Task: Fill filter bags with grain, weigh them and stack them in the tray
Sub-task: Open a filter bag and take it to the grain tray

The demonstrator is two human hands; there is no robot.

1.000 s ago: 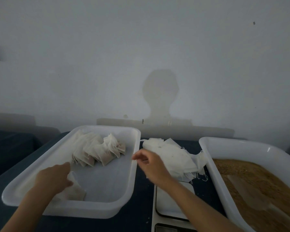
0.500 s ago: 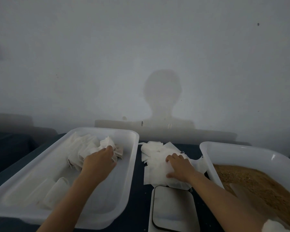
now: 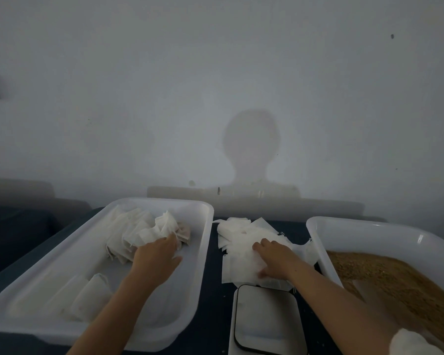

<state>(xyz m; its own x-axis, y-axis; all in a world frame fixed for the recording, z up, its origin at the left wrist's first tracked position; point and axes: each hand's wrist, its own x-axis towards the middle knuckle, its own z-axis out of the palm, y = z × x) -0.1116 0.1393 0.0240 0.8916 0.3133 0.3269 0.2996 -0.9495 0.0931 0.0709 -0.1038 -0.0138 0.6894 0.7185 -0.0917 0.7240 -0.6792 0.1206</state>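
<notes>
Hands (image 3: 156, 254) (image 3: 274, 260) touch filter bags (image 3: 244, 239) over dark table (image 3: 213, 290), pale wall (image 3: 215, 85) behind.

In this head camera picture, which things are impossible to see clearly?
- Scale: display cut off by the bottom edge.
- Left hand: fingertips hidden in the filled bags.
- Empty bags: count unclear, overlapping under the right hand.
- Grain tray: right part cut off.

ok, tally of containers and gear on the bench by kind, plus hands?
White trays: 2, the left tray with bags and the right tray with grain
Scale: 1, the scale
Loose pile of empty bags: 1, the pile
Hands: 2, the left hand and the right hand
Total: 6
</notes>
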